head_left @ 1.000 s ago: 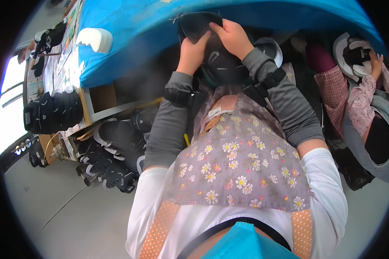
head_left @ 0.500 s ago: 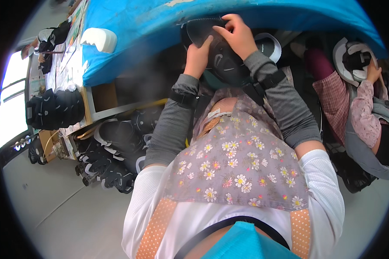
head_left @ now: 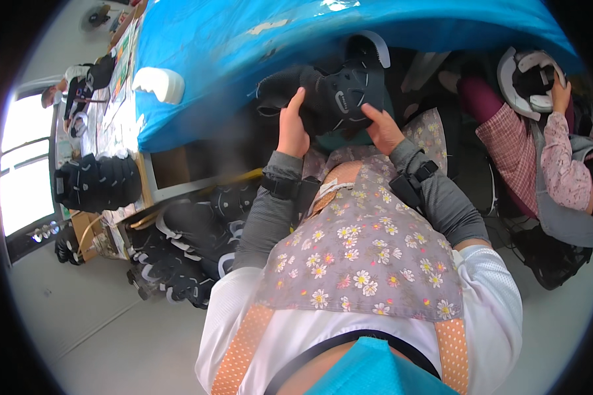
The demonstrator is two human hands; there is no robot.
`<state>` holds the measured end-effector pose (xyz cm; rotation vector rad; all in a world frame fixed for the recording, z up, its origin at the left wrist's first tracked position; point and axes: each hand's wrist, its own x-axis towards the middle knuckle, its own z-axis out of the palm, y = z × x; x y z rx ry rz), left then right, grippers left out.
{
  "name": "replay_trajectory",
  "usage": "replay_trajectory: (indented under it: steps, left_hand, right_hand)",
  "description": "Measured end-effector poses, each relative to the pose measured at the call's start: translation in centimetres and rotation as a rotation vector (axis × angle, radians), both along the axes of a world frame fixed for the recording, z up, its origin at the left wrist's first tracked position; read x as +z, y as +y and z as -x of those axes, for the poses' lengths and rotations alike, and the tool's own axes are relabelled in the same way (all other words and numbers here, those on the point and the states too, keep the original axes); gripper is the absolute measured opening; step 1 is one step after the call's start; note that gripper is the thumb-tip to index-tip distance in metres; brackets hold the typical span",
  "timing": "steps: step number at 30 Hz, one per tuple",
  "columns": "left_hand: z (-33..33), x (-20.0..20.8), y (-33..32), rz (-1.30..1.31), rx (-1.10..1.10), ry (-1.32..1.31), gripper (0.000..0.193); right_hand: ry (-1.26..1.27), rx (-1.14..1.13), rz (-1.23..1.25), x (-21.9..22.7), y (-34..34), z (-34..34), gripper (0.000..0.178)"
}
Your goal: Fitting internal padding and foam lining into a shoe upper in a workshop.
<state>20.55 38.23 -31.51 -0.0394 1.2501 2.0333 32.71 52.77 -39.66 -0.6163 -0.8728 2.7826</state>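
A black shoe or boot upper (head_left: 341, 92) with pale trim lines lies across my lap at the edge of the blue-covered table. A curved white rim shows at its far right end. My left hand (head_left: 292, 131) grips its near left side, thumb raised along it and the other fingers partly hidden beneath. My right hand (head_left: 383, 133) holds the near right side, thumb pressed on the surface and fingers curled out of sight. On the table's left part sits a white curved, moulded piece (head_left: 159, 84).
The blue table cover (head_left: 211, 72) spans the far side. Piles of black uppers (head_left: 184, 243) lie at my left, and more (head_left: 96, 181) stand on a side table. At right, a seated co-worker's hand (head_left: 560, 92) holds a white-and-black piece (head_left: 532, 82). Another person (head_left: 79, 82) stands far left.
The black upper has turned, its white-rimmed end swinging to the far right. My right hand has drawn back from its far end to the near right side; my left hand has moved slightly nearer me.
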Motion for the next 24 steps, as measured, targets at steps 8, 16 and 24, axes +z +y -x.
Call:
replay_trajectory:
  steps: [8, 16, 24]
  left_hand:
    - [-0.7, 0.5, -4.4, -0.081, 0.3, 0.296, 0.03]
    - [-1.9, 4.2, -6.3, 0.752, -0.113, 1.374, 0.033]
    - [2.0, 6.1, -8.3, 0.754, -0.327, 1.63, 0.016]
  right_hand:
    - [0.083, 0.137, -0.071, 0.5, -0.1, 0.3, 0.04]
    - [0.086, 0.138, 0.01, 0.2, -1.2, 0.3, 0.04]
    - [0.076, 0.105, 0.013, 0.1, -1.3, 0.6, 0.039]
